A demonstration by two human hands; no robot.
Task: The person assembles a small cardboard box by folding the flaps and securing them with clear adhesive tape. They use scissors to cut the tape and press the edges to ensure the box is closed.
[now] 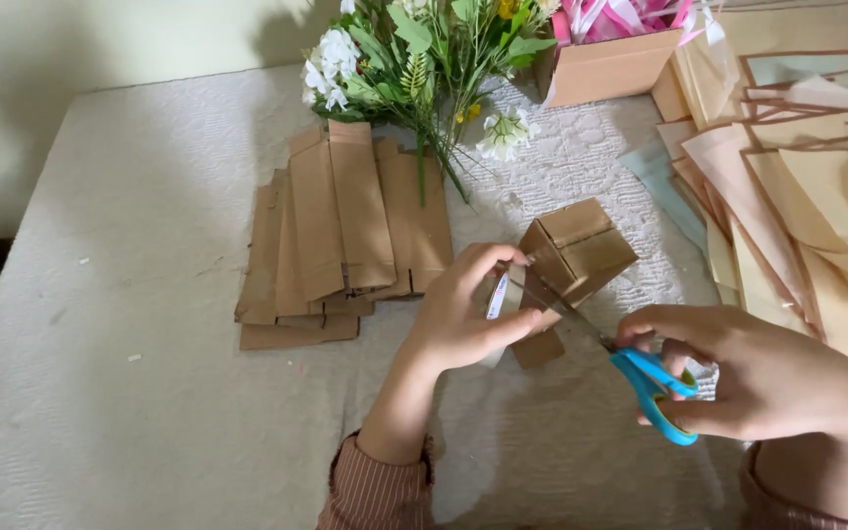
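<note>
Scissors with blue plastic handles (652, 385) sit in the right hand (758, 378), fingers through the loops, blades parted at the edge of a small folded brown cardboard box (573, 257), centre right of frame. Left hand (463, 314) pinches the box and a white strip (498, 294) between thumb and fingers, lifted off the white textured surface (130, 393). Risk: left thumb lies just beside the blades; a slip could nick it. Box held in the air may twist, skewing the cut. Flat cardboard stack (336, 236) lies apart, upper centre.
</note>
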